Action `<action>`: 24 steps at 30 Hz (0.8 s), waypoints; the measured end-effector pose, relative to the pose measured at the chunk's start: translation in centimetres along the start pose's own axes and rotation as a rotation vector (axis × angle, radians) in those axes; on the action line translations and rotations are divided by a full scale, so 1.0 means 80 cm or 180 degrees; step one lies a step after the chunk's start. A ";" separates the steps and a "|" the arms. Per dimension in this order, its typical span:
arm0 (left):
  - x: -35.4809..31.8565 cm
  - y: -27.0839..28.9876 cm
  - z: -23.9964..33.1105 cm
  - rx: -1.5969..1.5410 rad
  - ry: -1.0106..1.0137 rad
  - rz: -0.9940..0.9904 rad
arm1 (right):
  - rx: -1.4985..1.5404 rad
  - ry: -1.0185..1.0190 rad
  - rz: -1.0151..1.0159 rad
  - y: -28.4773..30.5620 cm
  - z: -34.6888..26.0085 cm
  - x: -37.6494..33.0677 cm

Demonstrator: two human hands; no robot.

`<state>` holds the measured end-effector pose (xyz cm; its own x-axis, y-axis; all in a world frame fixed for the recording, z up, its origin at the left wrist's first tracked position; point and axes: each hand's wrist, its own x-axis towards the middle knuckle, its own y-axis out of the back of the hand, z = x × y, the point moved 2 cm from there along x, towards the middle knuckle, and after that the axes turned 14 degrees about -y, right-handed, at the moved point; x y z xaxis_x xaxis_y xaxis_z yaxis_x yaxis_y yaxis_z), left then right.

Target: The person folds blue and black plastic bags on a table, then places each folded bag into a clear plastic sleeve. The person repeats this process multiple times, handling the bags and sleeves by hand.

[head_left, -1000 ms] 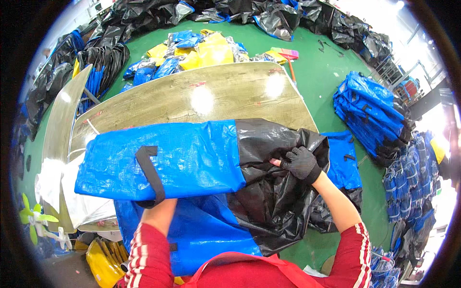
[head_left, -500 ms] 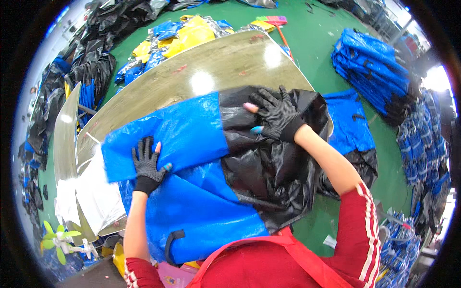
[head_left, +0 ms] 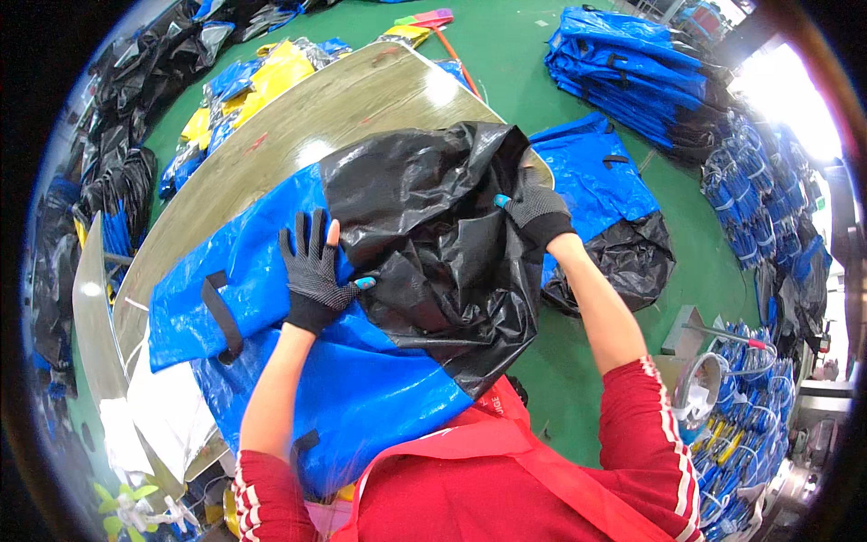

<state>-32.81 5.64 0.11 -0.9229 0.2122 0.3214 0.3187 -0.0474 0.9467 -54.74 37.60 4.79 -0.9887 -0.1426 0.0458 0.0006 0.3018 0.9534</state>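
Left hand (head_left: 314,271) flat, grip open, pinning the blue woven bag (head_left: 262,271); right hand (head_left: 535,210) grip closed on the black liner (head_left: 433,235): light, limp, slippery sheeting, best held by bunched folds.

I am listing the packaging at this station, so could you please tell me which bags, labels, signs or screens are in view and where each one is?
Blue bag: flat on the table under the left hand, black strap.
Black liner: crumpled, gripped by the right hand.
Stacked blue bags: folded, on the green floor.
No labels, signs or screens visible.

Black knit gloves, red white-striped sleeves, red apron, left hand (head_left: 313,271), right hand (head_left: 535,212)
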 end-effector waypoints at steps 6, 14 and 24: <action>-0.003 -0.033 -0.005 0.0131 0.0297 -0.0414 | 0.1160 0.0601 0.0008 0.086 0.045 0.019; 0.054 0.017 0.085 -0.0794 -0.1457 0.0239 | -0.0080 0.3299 -0.0381 0.098 -0.011 -0.171; 0.097 -0.095 0.070 -0.1682 -0.1885 -0.0013 | 0.0053 0.2297 -0.0806 0.064 -0.141 -0.020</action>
<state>-41.15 13.11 -4.71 -0.6080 0.6903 0.3923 0.0339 -0.4711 0.8814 -51.45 28.76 12.98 -0.6155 -0.7880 0.0153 -0.2210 0.1912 0.9563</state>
